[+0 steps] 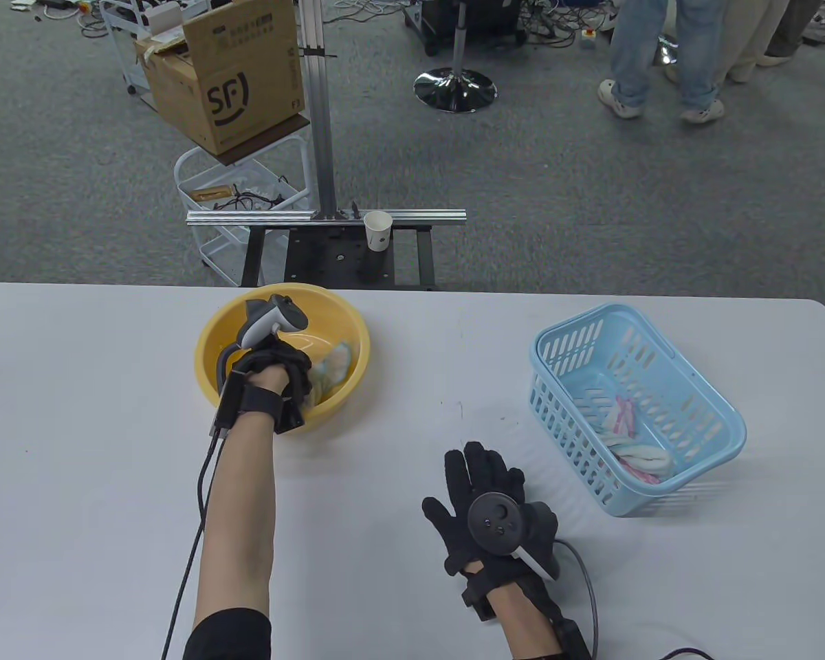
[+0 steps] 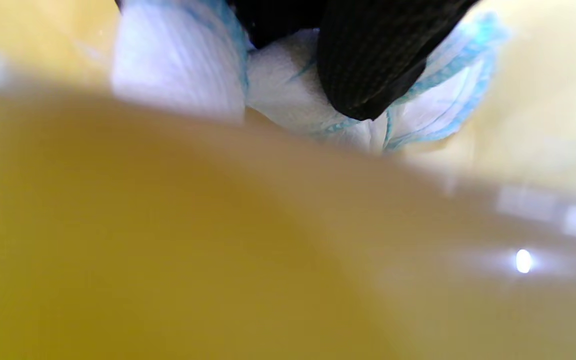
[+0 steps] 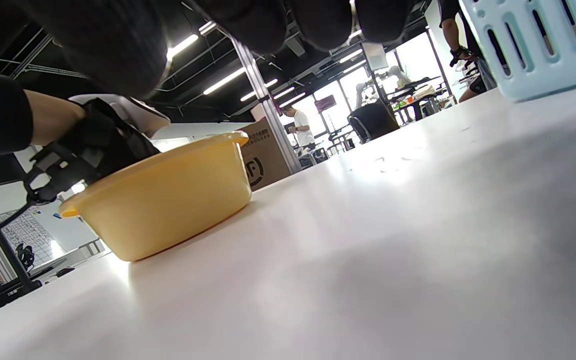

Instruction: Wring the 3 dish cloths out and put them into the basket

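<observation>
Presently the left hand point(image 1: 275, 371) grips the cloth point(image 1: 333, 364) inside the bowl point(image 1: 213, 344) while the right hand point(image 1: 485, 505) lies flat on the counter point(image 1: 399, 385); one-handed wringing risks dripping toward the basket point(image 1: 722, 419).

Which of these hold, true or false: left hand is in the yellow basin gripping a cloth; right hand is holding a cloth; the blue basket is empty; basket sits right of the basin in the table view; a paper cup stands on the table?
1. The left hand is in the yellow basin gripping a cloth. True.
2. The right hand is holding a cloth. False: it rests flat on the table, fingers spread, holding nothing.
3. The blue basket is empty. False: pink-and-white cloth lies in it.
4. The basket sits right of the basin in the table view. True.
5. A paper cup stands on the table. False: it stands on the metal rail beyond the table's far edge.
</observation>
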Tool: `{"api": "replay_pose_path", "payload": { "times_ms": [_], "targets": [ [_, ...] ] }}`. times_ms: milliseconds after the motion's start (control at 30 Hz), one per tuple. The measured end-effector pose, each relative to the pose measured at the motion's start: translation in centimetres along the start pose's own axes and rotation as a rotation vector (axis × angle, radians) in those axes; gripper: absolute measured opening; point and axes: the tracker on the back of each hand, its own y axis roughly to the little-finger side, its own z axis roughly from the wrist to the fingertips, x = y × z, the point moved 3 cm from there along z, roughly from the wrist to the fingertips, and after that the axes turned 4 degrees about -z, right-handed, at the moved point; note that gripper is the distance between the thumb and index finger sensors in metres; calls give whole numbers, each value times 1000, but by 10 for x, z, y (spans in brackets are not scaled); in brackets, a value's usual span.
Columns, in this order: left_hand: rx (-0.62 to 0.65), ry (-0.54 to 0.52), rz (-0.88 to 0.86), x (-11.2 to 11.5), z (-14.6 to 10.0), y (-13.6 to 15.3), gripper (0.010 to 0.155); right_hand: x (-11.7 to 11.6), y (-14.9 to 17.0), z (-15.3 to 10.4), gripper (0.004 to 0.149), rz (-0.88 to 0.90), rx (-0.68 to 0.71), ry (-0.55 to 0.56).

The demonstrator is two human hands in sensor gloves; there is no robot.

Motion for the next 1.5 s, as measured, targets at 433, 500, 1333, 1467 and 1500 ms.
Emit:
{"api": "replay_pose_path", "payload": {
  "times_ms": [433,500,1333,1467,1500],
  "targets": [
    [301,-292,-263,-56,-102,7,49,-3,-4,1,76,7,23,-3],
    [350,-332,-318,-62,-120,9,49,-3,-4,1,75,10,24,-5],
    [788,-626,-446,-68,-325,-1,49,-8,-26,-2,77,25,123,11],
    [821,-618,-438,-55,-337,-5,49,-3,-35,-4,78,41,178,65],
    [827,-617,-436,-53,-339,-6,49,-2,-37,-4,78,45,191,75]
  ]
}}
